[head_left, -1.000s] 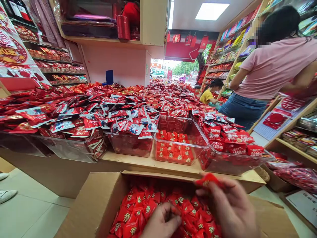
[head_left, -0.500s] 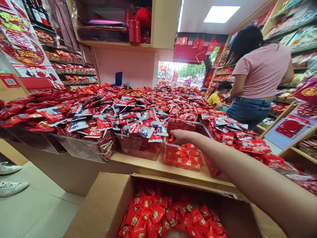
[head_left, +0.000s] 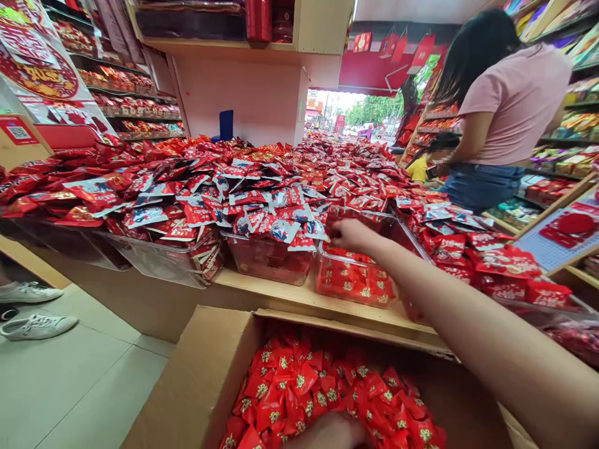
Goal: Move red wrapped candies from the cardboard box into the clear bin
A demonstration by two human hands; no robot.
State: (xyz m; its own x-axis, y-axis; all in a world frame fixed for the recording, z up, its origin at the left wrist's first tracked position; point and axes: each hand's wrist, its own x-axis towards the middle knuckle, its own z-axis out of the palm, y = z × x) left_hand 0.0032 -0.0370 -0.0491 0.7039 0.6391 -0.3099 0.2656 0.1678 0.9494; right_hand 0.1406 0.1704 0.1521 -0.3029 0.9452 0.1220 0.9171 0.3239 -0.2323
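Note:
My right hand reaches over the rim of a clear plastic bin, its fingers curled down just inside; whatever they hold is hidden. Small red packets with gold characters show through the bin's front wall. Below, an open cardboard box holds a heap of similar red packets. At the bottom edge, my left hand rests on or in this heap. It is blurred and partly cut off, with its fingers hidden.
Neighbouring clear bins overflow with red and white packets. They stand on a wooden counter. A person in a pink shirt stands at right, near a seated person in yellow. White shoes show on the floor at left.
My left hand has come further into view over the packets in the box. My right hand stays at the clear bin, slightly raised from its rim. The view has tilted down.

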